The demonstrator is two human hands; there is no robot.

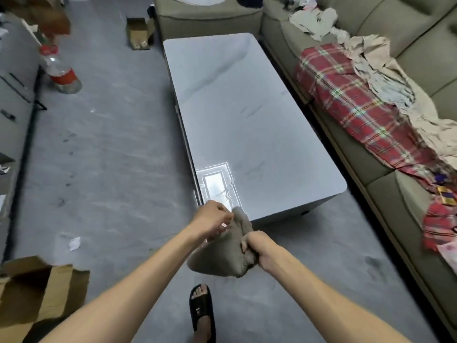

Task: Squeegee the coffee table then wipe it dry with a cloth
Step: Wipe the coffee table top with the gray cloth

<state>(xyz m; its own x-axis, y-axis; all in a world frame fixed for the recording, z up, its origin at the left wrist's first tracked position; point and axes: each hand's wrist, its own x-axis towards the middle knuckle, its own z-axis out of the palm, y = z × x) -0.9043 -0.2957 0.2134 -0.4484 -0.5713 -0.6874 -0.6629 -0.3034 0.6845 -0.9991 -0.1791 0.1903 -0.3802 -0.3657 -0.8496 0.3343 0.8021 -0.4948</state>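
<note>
Grey-brown cloth [222,251] up in the air, bunched between both hands just off the near end of the coffee table [247,120]! Left hand [212,220] pinches the cloth's upper edge with curled fingers; right hand [258,247] clenches a gathered wad of it in a fist. White glossy tabletop gleams, a bright window reflection near its close corner. Red plaid blanket [358,107] sprawls over the sofa [408,26] alongside, and a big plastic bottle [60,68] stands on the floor at left.
</note>
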